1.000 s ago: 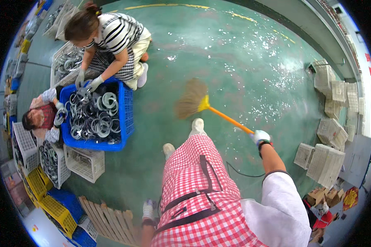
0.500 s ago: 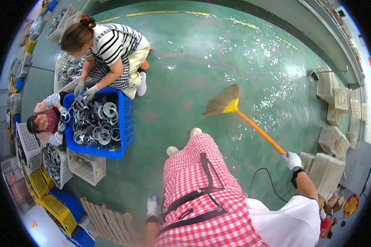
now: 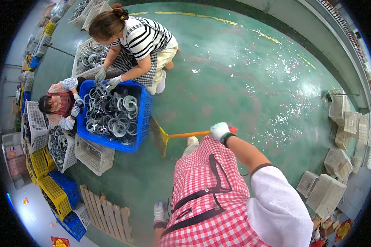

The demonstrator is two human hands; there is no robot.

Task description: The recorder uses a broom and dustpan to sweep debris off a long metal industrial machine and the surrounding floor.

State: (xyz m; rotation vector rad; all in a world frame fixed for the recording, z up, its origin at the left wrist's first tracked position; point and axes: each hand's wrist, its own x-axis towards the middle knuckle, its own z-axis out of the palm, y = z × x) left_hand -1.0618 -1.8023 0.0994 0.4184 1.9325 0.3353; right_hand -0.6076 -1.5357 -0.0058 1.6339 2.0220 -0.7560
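My right hand, in a pale work glove, is closed round the orange handle of a broom near its red-tipped end. The broom lies across in front of my legs, its yellow collar and brown bristles at the floor just right of a large blue basket. Grey and dark ring-shaped parts fill that basket. My left hand, gloved too, hangs beside my red checked apron; its fingers are loosely stretched, holding nothing visible.
A person in a striped top crouches behind the blue basket; another person works at its left. White scraps litter the green floor. Stacked white crates stand at right. A wooden pallet and yellow crates lie lower left.
My right hand has swung in from the right to in front of my body. The broom's bristles have swept left and nearer, towards the blue basket. The view has turned slightly left.
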